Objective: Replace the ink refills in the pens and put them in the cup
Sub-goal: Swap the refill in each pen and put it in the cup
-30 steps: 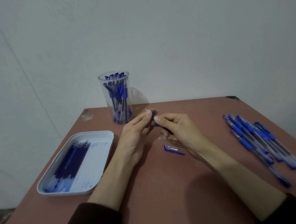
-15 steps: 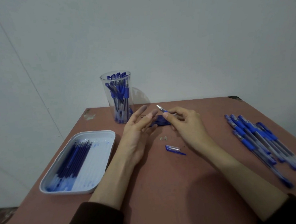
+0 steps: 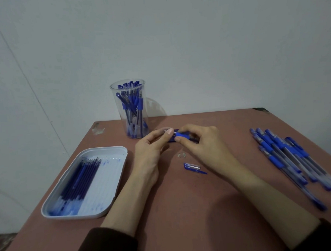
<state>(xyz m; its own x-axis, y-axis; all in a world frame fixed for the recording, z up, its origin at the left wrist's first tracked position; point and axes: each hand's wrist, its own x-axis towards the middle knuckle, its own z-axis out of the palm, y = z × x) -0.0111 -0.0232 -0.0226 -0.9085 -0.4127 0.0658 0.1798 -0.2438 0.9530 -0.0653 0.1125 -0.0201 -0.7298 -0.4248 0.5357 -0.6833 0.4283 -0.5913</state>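
PEN IN BOTH HANDS, MID-COUNTER: Just in front of the cup (image 3: pixel 129 110), the right hand (image 3: pixel 202 144) pinches a pen (image 3: pixel 181 135) by its blue grip, while the left hand (image 3: pixel 151 147) closes thumb and fingertips on the metal tip end. From my remote seat I read this as the nose-piece step, with the tip section being turned on or off the barrel; I cannot tell which way. The clear cup, already crowded with pens, stands near the far edge, left of centre. The pen's cap (image 3: pixel 192 166) lies loose on the counter (image 3: pixel 185 211) on the near side of the hands, close to a few small scraps (image 3: pixel 182 154). A white tray (image 3: pixel 106 187) of refills (image 3: pixel 77 181) sits toward the near-left corner. A pile of pens (image 3: pixel 290 156) stretches along the right edge, suggesting plenty of work left. A dark blue bundle behind the fingers is too hidden to identify. Next, I judge, comes a small, straight twist with both grips kept firm, then the cap, then the cup.
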